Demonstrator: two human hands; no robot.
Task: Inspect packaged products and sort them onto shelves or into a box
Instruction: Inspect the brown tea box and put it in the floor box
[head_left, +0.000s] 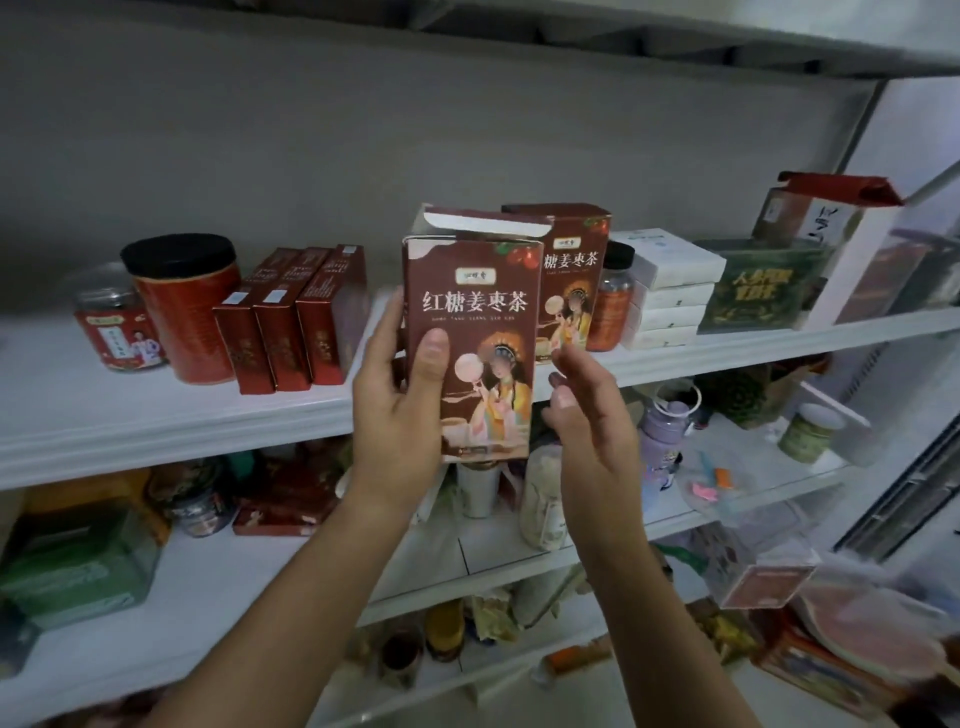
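Observation:
My left hand (400, 400) grips a tall brown tea box (475, 332) with white Chinese lettering and a picture of a woman, thumb on its front face. The box is upright in front of the white shelf (156, 415), and its top flap stands open. Just right of the box, my right hand (587, 400) hovers with fingers apart and holds nothing. A second identical tea box (571, 270) stands on the shelf right behind the held one.
On the same shelf stand a red jar (119, 332), a red canister with a black lid (184, 306), three dark red boxes (291, 322), an orange bottle (613, 301), stacked white boxes (670, 291) and a green box (753, 286). Lower shelves are crowded with assorted goods.

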